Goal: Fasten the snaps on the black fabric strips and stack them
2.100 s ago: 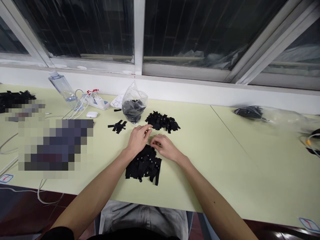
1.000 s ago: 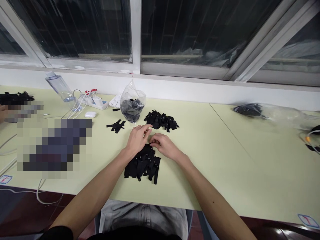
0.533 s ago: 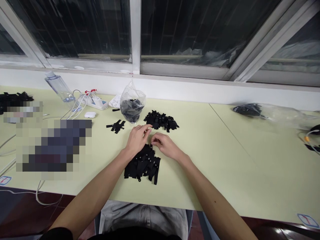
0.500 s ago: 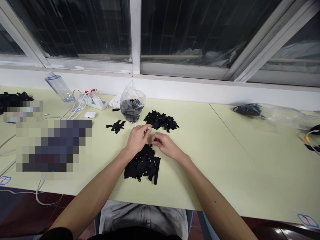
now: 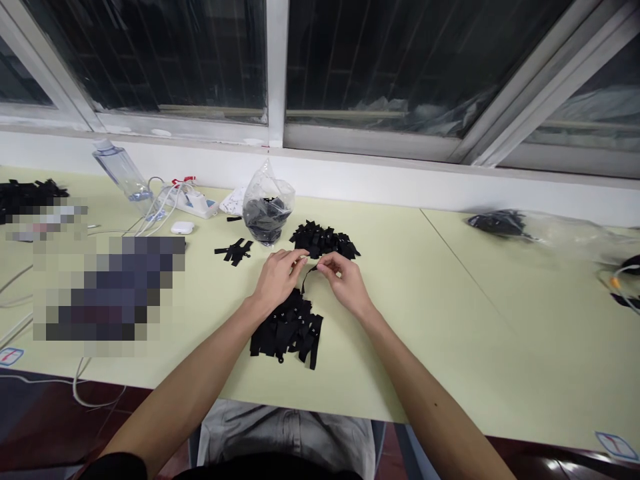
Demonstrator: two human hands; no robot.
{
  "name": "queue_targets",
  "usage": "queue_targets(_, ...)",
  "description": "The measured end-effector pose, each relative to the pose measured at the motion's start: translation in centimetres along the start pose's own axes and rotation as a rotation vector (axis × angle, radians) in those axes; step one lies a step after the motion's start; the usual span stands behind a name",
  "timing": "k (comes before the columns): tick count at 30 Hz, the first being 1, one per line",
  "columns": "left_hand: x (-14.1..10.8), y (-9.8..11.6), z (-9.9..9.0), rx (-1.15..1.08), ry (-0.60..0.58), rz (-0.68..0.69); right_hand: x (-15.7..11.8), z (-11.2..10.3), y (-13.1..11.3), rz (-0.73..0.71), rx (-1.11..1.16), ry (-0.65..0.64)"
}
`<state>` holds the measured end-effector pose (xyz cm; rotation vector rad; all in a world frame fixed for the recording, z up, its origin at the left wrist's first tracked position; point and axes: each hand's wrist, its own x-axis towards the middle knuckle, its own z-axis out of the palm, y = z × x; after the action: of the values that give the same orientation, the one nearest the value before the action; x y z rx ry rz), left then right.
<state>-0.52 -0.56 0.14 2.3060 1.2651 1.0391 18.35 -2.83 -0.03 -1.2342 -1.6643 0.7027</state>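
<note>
Spanning the rear of the station, the dark window (image 5: 425,60) stands above a white sill. The pale yellow-green table (image 5: 450,333) lies in front of it. At the table's far right, a long clear plastic bag (image 5: 555,232) lies flat, with black contents at its left end. The near pile (image 5: 287,327) of black strips lies directly in front of the person, below the hands. A clear bottle (image 5: 120,170) leans at far left. An upright clear bag (image 5: 267,213), partly filled with black pieces, stands behind the left hand. The left hand (image 5: 279,275) is palm-down and curved, thumb and index tips close together; whether it grips anything cannot be told. The right hand (image 5: 344,279) is pinched, thumb against fingers, on one end of a strip. The far pile (image 5: 325,241) sits just beyond both hands. A small cluster (image 5: 234,251) lies left of the hands. A white case (image 5: 183,228) rests near the bottle. The held black strip (image 5: 307,278) hangs in a curve toward the near pile.
</note>
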Motion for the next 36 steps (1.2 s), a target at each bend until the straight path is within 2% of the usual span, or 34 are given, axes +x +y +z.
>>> queue_targets(4, 0.0, 0.2, 0.0, -0.027, -0.027, 0.041, 0.1, -0.1, -0.1, 0.016, 0.062, 0.097)
queue_targets(11, -0.1, 0.9, -0.3, -0.064, -0.086, 0.111, 0.0, 0.2, -0.5, 0.002, 0.098, 0.101)
queue_targets(21, -0.1, 0.5, 0.2, -0.098, -0.072, 0.122, -0.2, 0.3, -0.8, -0.022, 0.050, 0.125)
queue_targets(30, -0.1, 0.1, 0.5, -0.139, 0.037, 0.167, -0.2, 0.2, -1.2, -0.093, -0.021, 0.176)
queue_targets(33, -0.1, 0.1, 0.5, -0.184, 0.064, 0.153, -0.3, 0.4, -1.3, -0.105, -0.050, 0.269)
queue_targets(36, -0.1, 0.3, 0.3, -0.219, 0.129, 0.084, -0.6, 0.7, -1.4, -0.139, -0.139, 0.342)
